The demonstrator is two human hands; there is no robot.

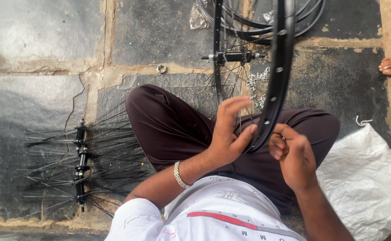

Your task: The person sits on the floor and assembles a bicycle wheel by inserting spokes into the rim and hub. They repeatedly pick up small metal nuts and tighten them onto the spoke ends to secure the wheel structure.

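Left hand: I see my bare left hand (228,136) raised in front of my lap, palm turned inward, wrist bent back.
Left fingers: long fingers (231,106) stretched upward and slightly spread; the thumb (244,136) angles out to the right.
Left wrist: a silver link bracelet (180,175) circles it; the forearm runs down-left to a short white sleeve.
Right hand: my bare right hand (294,156) sits just beside the left, back of the hand toward me.
Right fingers: curled tight into a pinch at the top.
Right forearm: bare, running down and right out of view.
Legs: folded cross-legged in dark brown trousers.
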